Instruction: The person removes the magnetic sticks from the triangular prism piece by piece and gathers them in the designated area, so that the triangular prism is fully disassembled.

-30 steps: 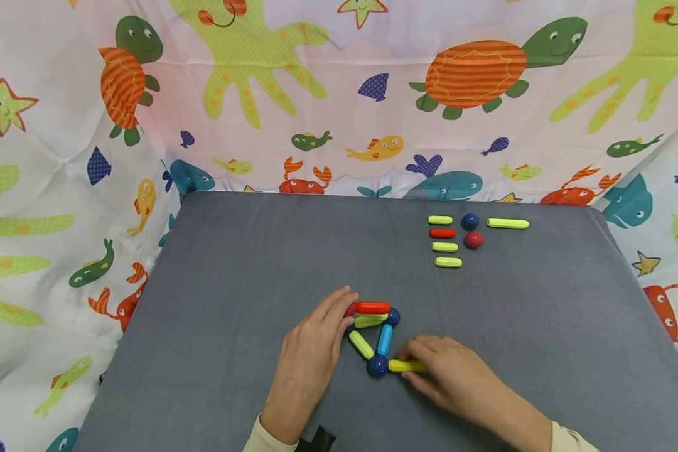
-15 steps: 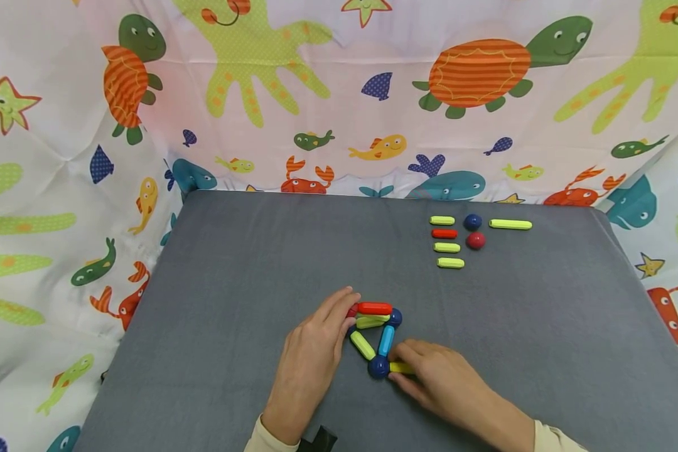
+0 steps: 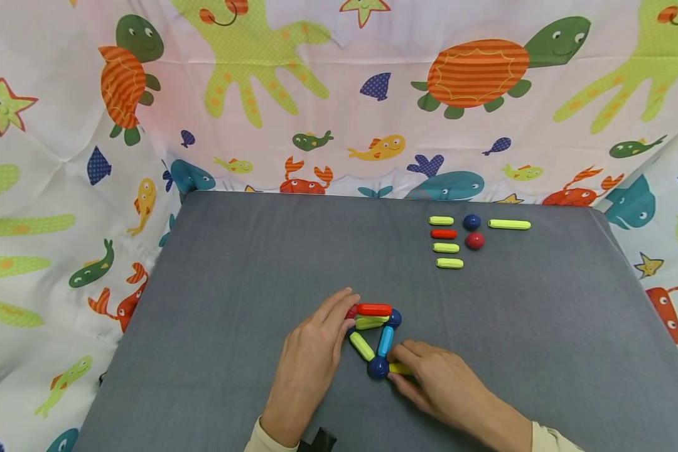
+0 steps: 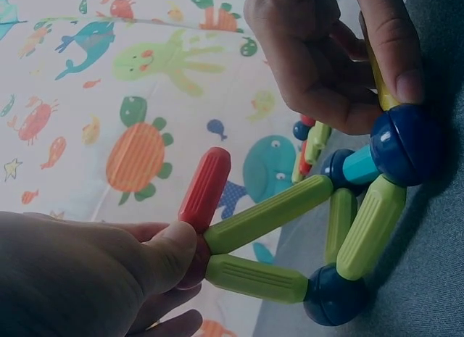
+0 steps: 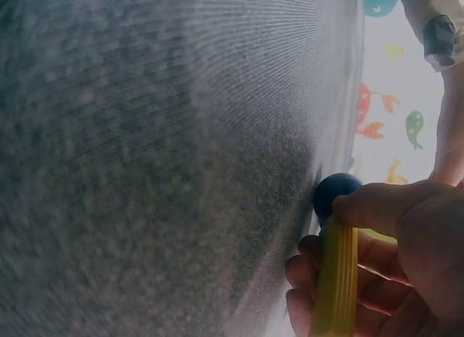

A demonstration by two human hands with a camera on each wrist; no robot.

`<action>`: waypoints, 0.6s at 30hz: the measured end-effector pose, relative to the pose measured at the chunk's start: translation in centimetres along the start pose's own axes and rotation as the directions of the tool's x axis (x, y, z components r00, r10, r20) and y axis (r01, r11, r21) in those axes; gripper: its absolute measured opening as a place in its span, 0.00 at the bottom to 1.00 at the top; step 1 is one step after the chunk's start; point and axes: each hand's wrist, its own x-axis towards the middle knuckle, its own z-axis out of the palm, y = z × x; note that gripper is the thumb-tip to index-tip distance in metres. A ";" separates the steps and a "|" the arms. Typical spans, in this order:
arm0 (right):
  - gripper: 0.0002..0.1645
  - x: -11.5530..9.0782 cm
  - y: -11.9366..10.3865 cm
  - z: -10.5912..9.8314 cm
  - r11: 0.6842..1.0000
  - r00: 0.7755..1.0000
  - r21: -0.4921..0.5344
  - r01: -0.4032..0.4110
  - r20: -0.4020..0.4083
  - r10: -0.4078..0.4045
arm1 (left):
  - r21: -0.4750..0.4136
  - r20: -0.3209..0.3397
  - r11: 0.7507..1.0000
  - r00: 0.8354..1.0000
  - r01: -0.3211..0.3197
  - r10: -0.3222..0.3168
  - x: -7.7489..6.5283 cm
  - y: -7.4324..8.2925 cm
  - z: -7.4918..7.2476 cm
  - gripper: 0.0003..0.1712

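A frame of magnetic building sticks and balls stands on the grey table. My left hand [image 3: 311,364] pinches its raised red ball [image 4: 193,270] between thumb and fingers. From that ball project a red stick [image 3: 374,309] and two green sticks, one of them a green stick [image 4: 257,279] leading to a blue ball [image 4: 335,295]. A light blue stick [image 3: 385,342] joins two more blue balls. At the near corner, my right hand [image 3: 443,383] grips a yellow stick [image 5: 337,279], thumb at its end against the near blue ball [image 3: 378,368]. The fingers hide much of this stick in the head view.
Toward the back right of the grey table [image 3: 260,263] lie short green sticks, including one green stick [image 3: 449,263], a red stick [image 3: 443,234], a longer green stick [image 3: 510,224], a blue ball [image 3: 471,221] and a red ball [image 3: 475,241]. A printed cloth [image 3: 328,88] hangs behind.
My right hand has shifted left along the yellow stick, closer to the near blue ball, covering more of the stick. The left hand has kept its hold on the red ball.
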 end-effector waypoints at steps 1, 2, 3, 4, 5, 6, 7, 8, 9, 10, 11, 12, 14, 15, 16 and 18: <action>0.11 0.0 0.0 0.0 1.000 1.000 0.002 0.000 0.001 0.000 | 0.001 -0.001 1.000 1.000 -0.001 0.001 0.0 0.0 0.0 0.23; 0.11 0.0 0.0 0.0 1.000 1.000 0.002 0.001 0.001 -0.001 | 0.002 -0.002 1.000 1.000 -0.002 0.002 0.0 0.0 0.0 0.23; 0.11 0.0 0.0 0.0 1.000 1.000 0.002 0.003 0.001 -0.003 | 0.002 -0.003 1.000 1.000 -0.005 0.005 0.0 -0.1 0.0 0.23; 0.10 0.0 0.0 0.0 1.000 1.000 0.004 0.004 0.001 -0.004 | 0.002 -0.001 1.000 1.000 -0.005 0.005 0.0 -0.1 0.0 0.24; 0.10 0.0 0.0 0.0 1.000 1.000 0.004 0.006 -0.001 -0.006 | 0.005 0.001 1.000 1.000 -0.004 0.004 0.0 0.0 0.1 0.24; 0.10 0.0 0.0 0.0 1.000 1.000 0.002 0.008 -0.003 -0.008 | 0.005 0.002 1.000 1.000 -0.004 0.004 0.0 0.0 0.1 0.24; 0.10 0.0 0.0 0.0 1.000 1.000 0.002 0.010 -0.004 -0.010 | 0.003 0.003 1.000 1.000 -0.003 0.003 0.0 0.0 0.1 0.24; 0.10 0.0 0.1 0.0 1.000 1.000 0.000 0.013 -0.005 -0.013 | 0.001 0.004 1.000 1.000 -0.003 0.003 0.0 0.0 0.1 0.24; 0.10 0.0 0.1 0.0 1.000 1.000 -0.003 0.016 -0.004 -0.016 | 0.001 0.003 1.000 1.000 -0.004 0.004 0.0 0.0 0.1 0.24; 0.09 0.0 0.1 0.0 1.000 1.000 -0.004 0.018 -0.002 -0.018 | 0.002 0.004 1.000 1.000 -0.003 0.003 0.1 0.0 0.1 0.24; 0.09 0.0 0.2 -0.1 1.000 1.000 -0.004 0.018 0.001 -0.018 | 0.001 0.004 1.000 1.000 -0.004 0.004 0.1 0.0 0.1 0.24; 0.09 0.0 0.2 -0.2 1.000 1.000 -0.006 0.018 0.003 -0.018 | 0.002 0.004 1.000 1.000 -0.003 0.003 0.1 0.0 0.1 0.24; 0.10 0.1 0.4 -0.6 1.000 1.000 -0.016 0.008 0.010 -0.008 | 0.005 0.006 1.000 1.000 -0.001 0.001 0.1 0.0 0.1 0.24; 0.11 0.1 0.6 -0.9 1.000 1.000 -0.023 -0.001 0.011 0.001 | 0.007 0.006 1.000 1.000 0.000 0.000 0.0 0.0 0.1 0.23; 0.11 0.1 0.7 -1.3 0.999 1.000 -0.031 -0.010 0.009 0.010 | 0.008 0.009 1.000 1.000 0.004 -0.004 0.0 0.1 0.1 0.23; 0.13 0.2 1.2 -2.2 0.998 0.999 -0.056 -0.033 0.001 0.034 | 0.012 0.014 1.000 1.000 0.012 -0.012 0.0 0.1 0.0 0.23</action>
